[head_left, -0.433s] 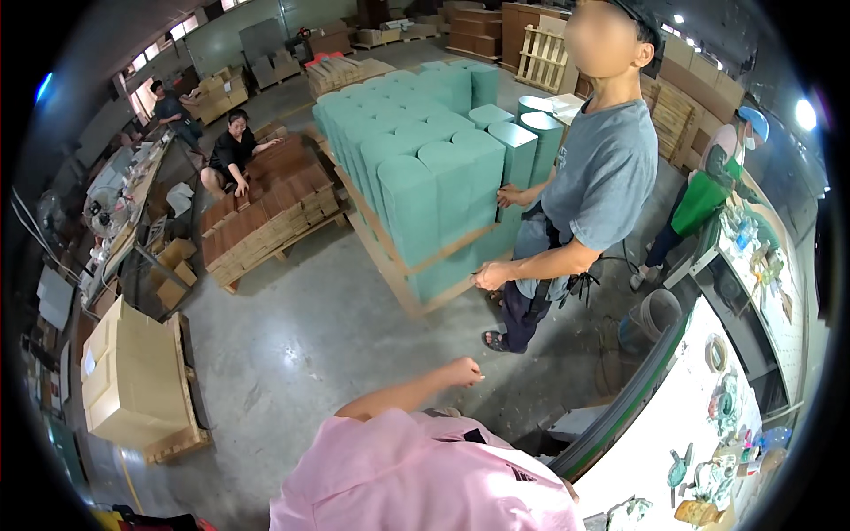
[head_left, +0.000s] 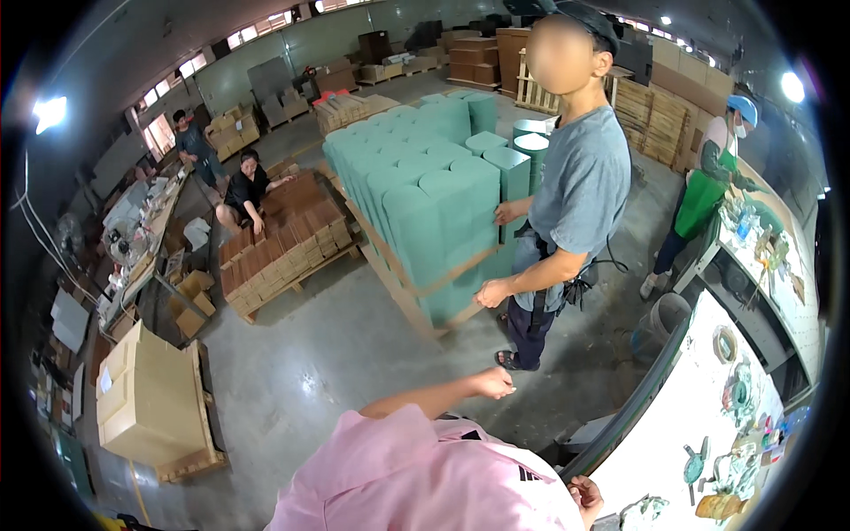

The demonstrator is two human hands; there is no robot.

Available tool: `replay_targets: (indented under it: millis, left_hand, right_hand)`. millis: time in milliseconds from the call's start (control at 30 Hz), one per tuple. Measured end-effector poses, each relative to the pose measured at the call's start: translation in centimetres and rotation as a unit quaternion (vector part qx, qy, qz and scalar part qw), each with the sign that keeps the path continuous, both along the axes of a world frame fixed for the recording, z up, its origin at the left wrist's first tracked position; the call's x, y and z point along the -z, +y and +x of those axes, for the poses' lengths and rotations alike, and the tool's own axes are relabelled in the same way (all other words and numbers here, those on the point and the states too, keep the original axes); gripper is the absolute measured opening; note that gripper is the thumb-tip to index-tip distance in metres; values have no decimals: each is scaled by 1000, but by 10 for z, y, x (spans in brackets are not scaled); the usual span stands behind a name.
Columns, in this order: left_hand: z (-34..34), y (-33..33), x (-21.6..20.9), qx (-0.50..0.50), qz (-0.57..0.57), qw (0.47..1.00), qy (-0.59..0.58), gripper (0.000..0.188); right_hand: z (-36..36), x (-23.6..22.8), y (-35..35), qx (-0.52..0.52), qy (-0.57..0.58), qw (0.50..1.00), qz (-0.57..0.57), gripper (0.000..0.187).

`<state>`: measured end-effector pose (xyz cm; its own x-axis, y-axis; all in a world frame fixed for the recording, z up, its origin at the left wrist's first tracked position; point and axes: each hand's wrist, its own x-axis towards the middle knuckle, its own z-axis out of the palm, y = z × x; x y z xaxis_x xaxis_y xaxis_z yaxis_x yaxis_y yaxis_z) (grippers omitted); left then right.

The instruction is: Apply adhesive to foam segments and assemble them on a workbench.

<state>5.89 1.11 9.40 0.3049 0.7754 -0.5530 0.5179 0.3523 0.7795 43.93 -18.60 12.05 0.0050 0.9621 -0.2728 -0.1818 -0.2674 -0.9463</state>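
My left hand (head_left: pixel 492 382) reaches out over the floor in front of my pink shirt. Its fingers are pinched together, and a tiny pale bit shows at the tips, too small to name. Beside the near edge of the white-topped worktable (head_left: pixel 633 442), my right hand (head_left: pixel 585 498) has its fingers curled; whatever is in them is hidden. Beyond my left hand, a co-worker in a grey T-shirt (head_left: pixel 580 168) stands against a tall stack of green rounded panels (head_left: pixel 438 221), both of that person's hands at its near side.
On the worktable lie a tape roll (head_left: pixel 724 343), a dark green tool (head_left: pixel 695 460), crumpled cloths (head_left: pixel 735 473) and an amber jar (head_left: pixel 722 507). A bucket (head_left: pixel 664 319) stands beyond it. Left are a boxed pallet (head_left: pixel 150 403) and a brown board stack (head_left: pixel 288 243) with a crouching person. Another person wears a green apron (head_left: pixel 695 199).
The view has shifted, so the surroundings sit lower. My left hand has moved a little right, still pinched. More of my right hand now shows by the table edge.
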Motion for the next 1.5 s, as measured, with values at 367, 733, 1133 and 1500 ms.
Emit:
replay_targets:
  millis: [367, 733, 1133, 1500]
  left_hand:
    - [97, 72, 3, 191, 84, 977, -32, 29]
    - [238, 120, -9, 368, 209, 896, -136, 31]
    - [26, 126, 185, 49, 189, 975, 104, 33]
    - [-143, 11, 150, -61, -37, 936, 344, 43]
  right_hand:
    - [-53, -51, 18, 134, -224, 965, -4, 34]
    - [-60, -28, 56, 231, -332, 911, -75, 30]
    - [24, 79, 160, -126, -656, 730, 144, 25]
    - [-382, 118, 474, -434, -522, 489, 548, 24]
